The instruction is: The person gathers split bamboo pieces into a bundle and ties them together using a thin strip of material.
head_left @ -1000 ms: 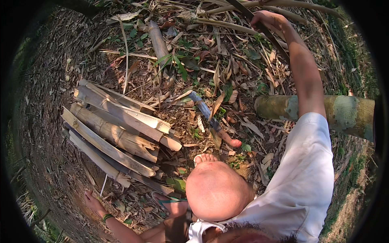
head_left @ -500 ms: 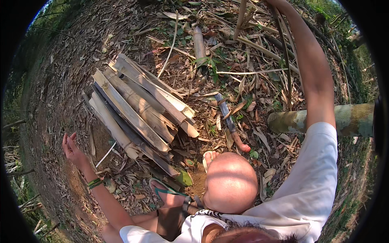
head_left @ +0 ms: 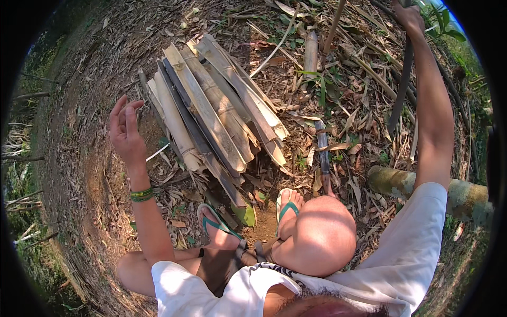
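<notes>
left hand (head_left: pixel 125 132) now raised (open), beside bamboo slats (head_left: pixel 211 113)

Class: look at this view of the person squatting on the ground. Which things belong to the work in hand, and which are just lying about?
In the work:
- right hand, raised, gripping a long dark strip
- left hand, open, beside the stacked split bamboo
- machete lying by the feet

Lying about:
- thick bamboo log
- dry leaves

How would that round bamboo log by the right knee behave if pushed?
The bamboo log is round, so it would probably roll, though the leaf litter around it may slow it. It looks thick and likely stiff, heavier than the split bamboo slats.
</notes>
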